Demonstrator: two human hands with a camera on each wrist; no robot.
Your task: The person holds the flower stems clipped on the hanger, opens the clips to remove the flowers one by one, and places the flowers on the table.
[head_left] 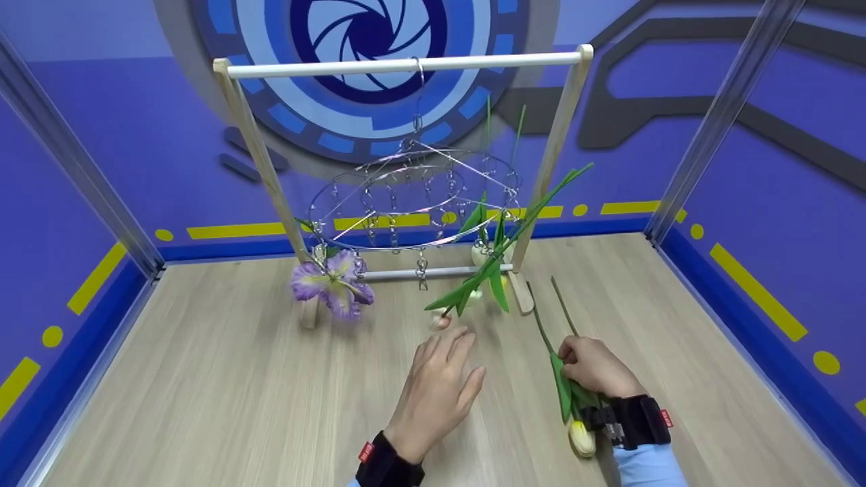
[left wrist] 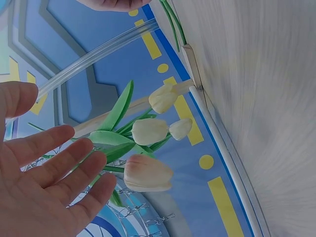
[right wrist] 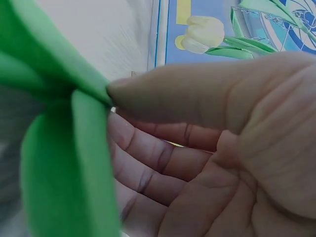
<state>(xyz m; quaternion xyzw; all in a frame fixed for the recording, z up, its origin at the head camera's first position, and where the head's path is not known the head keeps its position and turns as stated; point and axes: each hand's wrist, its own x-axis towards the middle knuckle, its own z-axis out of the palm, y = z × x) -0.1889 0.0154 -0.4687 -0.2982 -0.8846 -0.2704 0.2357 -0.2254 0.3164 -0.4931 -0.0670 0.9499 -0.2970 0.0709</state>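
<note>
green tulip stem [head_left: 564, 306] within the pinching right hand [head_left: 599, 368], left hand [head_left: 435, 385] outstretched near a hanging tulip [head_left: 441, 320]

L grip [head_left: 434, 384] loosely spread & R grip [head_left: 598, 367] pinching.

Shiny metal hanger [head_left: 414, 213], wood-grain table [head_left: 291, 399], smooth leaves [head_left: 560, 389]

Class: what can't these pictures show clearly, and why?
- Head view: one stem, partly covered by right hand.
- Left wrist view: right hand, cut off by top edge.
- Left wrist view: stem of pinkish tulip, partly behind left hand.
- Right wrist view: green leaves, blurred and cut by edges.
</note>
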